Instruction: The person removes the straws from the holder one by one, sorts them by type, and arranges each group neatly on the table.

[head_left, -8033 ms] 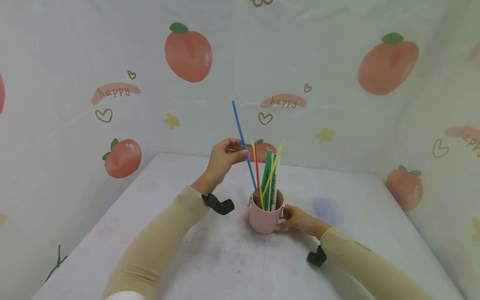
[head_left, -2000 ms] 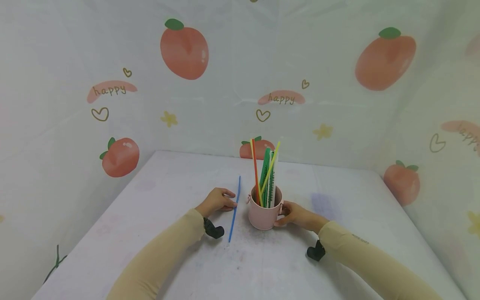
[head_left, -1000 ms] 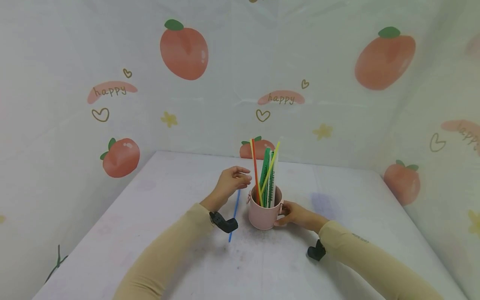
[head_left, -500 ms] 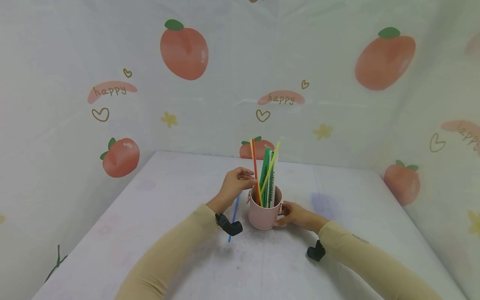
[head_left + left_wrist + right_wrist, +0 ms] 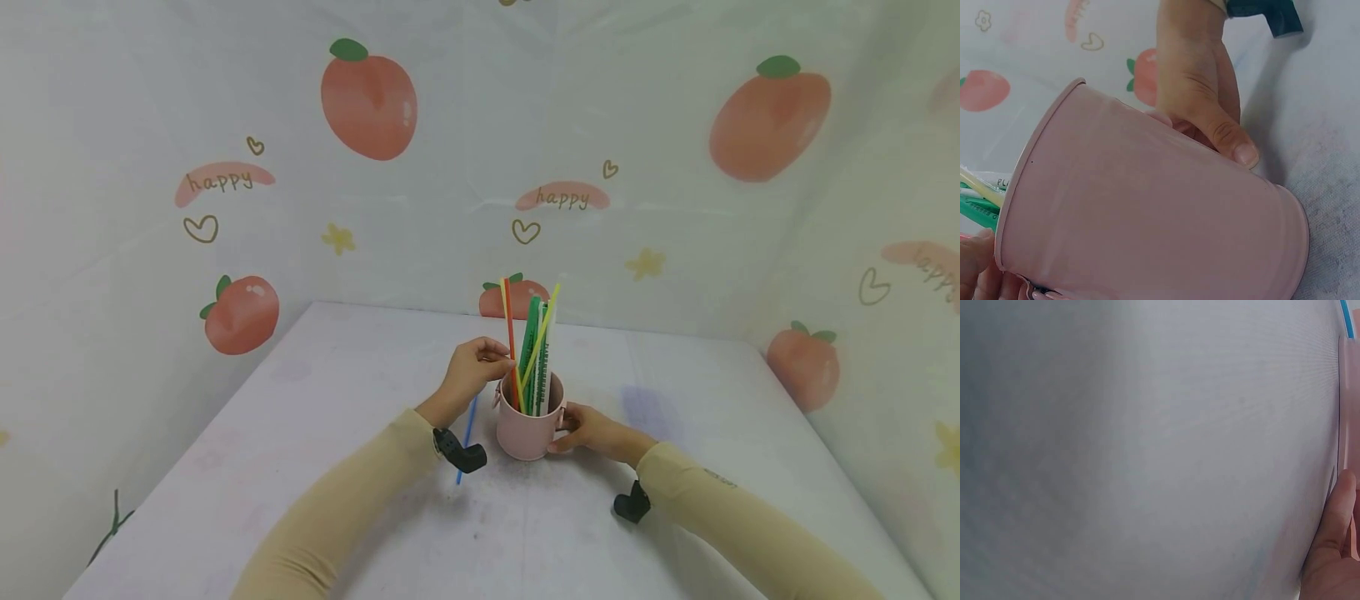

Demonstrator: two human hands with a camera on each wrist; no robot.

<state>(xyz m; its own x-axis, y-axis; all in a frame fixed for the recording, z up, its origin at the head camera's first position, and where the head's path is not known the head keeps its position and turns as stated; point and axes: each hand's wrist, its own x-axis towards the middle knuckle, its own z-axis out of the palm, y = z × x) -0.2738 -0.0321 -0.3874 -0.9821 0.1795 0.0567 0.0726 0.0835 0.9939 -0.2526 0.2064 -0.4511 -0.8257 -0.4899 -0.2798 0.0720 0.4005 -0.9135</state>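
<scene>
A small pink bucket [image 5: 523, 435] stands upright on the table, with thin red [image 5: 510, 321] and yellow [image 5: 542, 337] sticks and printed green-and-white pieces [image 5: 545, 367] standing in it. My left hand [image 5: 468, 371] is at the bucket's rim, its thumb and fingers pinching the red stick just above the opening. In the left wrist view, that hand's fingertips [image 5: 979, 262] show beside the rim. My right hand [image 5: 596, 433] grips the bucket's right side, its thumb low on the wall. Left of the bucket a blue stick [image 5: 471, 423] lies on the table, partly hidden by my left wrist.
Black wrist cameras [image 5: 461, 452] hang under both wrists, the left one above the blue stick. A white cloth with printed fruit forms the back wall [image 5: 442, 250] behind the table [image 5: 375, 525]. A dark green twig-like thing [image 5: 114, 525] shows at the left edge.
The blue stick was drawn out of the bucket, laid down on its left and let go. My left hand then moved up and right to the red stick. My right hand has stayed on the bucket.
</scene>
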